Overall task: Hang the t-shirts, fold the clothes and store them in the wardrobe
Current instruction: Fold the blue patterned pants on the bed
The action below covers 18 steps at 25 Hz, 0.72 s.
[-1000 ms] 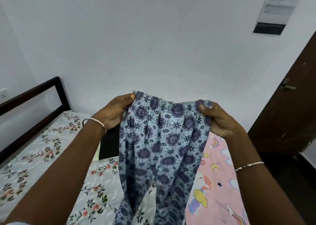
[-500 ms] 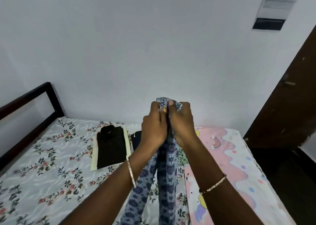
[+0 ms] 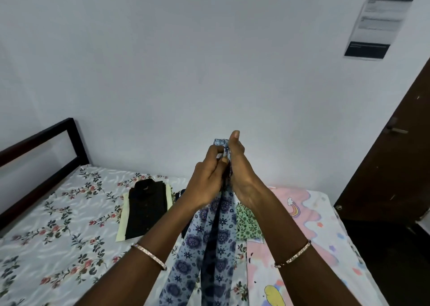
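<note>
Blue floral-print trousers (image 3: 209, 243) hang folded lengthwise above the bed, their waistband held up at chest height. My left hand (image 3: 209, 177) pinches the waistband between thumb and curled fingers. Pressed against the band's other side is my right hand (image 3: 237, 173), palm flat and fingers extended upward. The two hands meet with the fabric between them. The trouser legs drop out of view at the bottom edge.
A folded black shirt (image 3: 146, 208) lies on a cream garment on the flowered bedsheet (image 3: 58, 231). A green floral cloth (image 3: 247, 222) and a pink cartoon sheet (image 3: 309, 231) lie to the right. A dark headboard (image 3: 39, 147) stands left, a brown door (image 3: 391, 166) right.
My hands held the waistband spread wide, then came together, folding the trousers in half lengthwise. My right fingers have since straightened against the band.
</note>
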Each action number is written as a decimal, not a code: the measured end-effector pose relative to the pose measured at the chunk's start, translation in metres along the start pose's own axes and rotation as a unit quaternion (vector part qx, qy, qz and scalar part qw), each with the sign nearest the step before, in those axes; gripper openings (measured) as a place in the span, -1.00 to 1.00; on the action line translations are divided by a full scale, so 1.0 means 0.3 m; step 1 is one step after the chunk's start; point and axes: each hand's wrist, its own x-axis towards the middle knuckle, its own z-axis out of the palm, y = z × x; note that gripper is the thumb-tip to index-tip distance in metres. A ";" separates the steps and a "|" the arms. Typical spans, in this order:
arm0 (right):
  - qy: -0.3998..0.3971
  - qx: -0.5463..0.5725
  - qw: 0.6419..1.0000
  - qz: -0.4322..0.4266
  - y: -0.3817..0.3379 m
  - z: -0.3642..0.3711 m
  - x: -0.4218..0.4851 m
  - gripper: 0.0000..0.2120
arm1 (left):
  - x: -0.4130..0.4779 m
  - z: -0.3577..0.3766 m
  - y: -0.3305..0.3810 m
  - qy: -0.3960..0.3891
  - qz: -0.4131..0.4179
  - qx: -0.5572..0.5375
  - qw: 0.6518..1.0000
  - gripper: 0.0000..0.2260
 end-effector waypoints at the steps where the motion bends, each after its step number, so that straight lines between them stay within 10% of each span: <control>1: -0.016 0.000 1.000 0.006 -0.007 -0.012 0.003 0.14 | 0.003 -0.003 0.004 -0.013 -0.012 -0.026 0.999 -0.75; 10: -0.133 -0.131 0.980 -0.074 -0.153 -0.126 -0.051 -0.35 | 0.045 -0.053 0.080 0.048 -0.056 -0.108 0.991 -0.87; 18: -0.062 -0.402 0.803 -0.437 -0.363 -0.163 0.042 -0.44 | 0.136 -0.161 0.308 0.015 0.013 -0.163 0.986 -0.87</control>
